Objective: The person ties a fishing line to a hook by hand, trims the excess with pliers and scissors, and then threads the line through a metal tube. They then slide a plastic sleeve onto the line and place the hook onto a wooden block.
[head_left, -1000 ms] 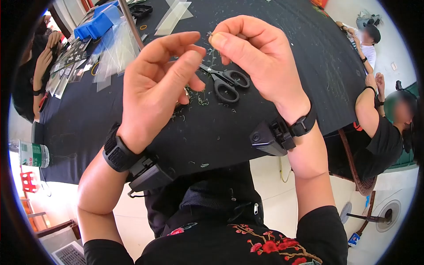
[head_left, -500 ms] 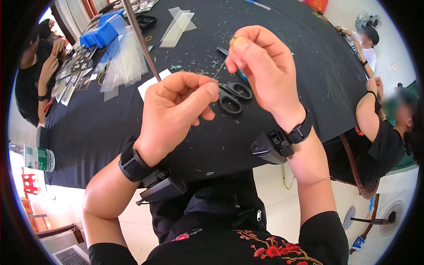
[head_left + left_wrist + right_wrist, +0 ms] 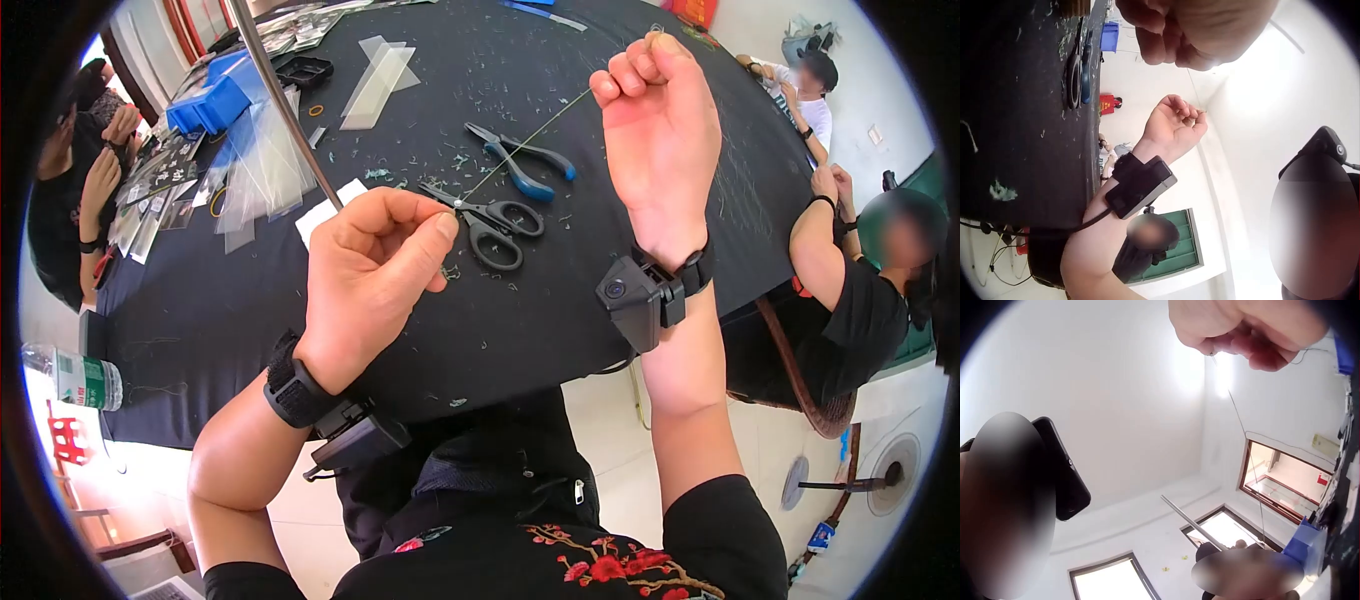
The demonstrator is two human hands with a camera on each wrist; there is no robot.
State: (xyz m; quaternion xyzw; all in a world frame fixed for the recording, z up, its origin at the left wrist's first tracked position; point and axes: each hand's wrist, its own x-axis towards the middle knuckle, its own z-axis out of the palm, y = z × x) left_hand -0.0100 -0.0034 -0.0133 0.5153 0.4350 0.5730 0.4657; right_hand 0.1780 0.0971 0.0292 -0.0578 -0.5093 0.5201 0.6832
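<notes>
A thin greenish thread (image 3: 530,140) runs taut on a slant between the two hands in the head view. My left hand (image 3: 370,270) pinches its lower end between thumb and forefinger, over the table. Raised at the upper right, my right hand (image 3: 662,140) pinches the other end, where a small wiry loop shows at the fingertips; its other fingers are curled. Below the thread lie black-handled scissors (image 3: 492,225) and blue-handled pliers (image 3: 530,170). In the left wrist view the right hand (image 3: 1175,128) is up, away from the tabletop.
A metal rod (image 3: 285,100) slants down behind the left hand. Clear plastic sheets (image 3: 258,165), a blue bin (image 3: 208,105) and a black tray (image 3: 303,71) lie at the left. Green scraps dot the black cloth (image 3: 230,330). A bottle (image 3: 85,380) stands at the left edge. People sit on both sides.
My right hand has moved up and right, away from the left hand, and the thread between them spans much farther. The left hand has shifted slightly left and down. The pliers are now uncovered.
</notes>
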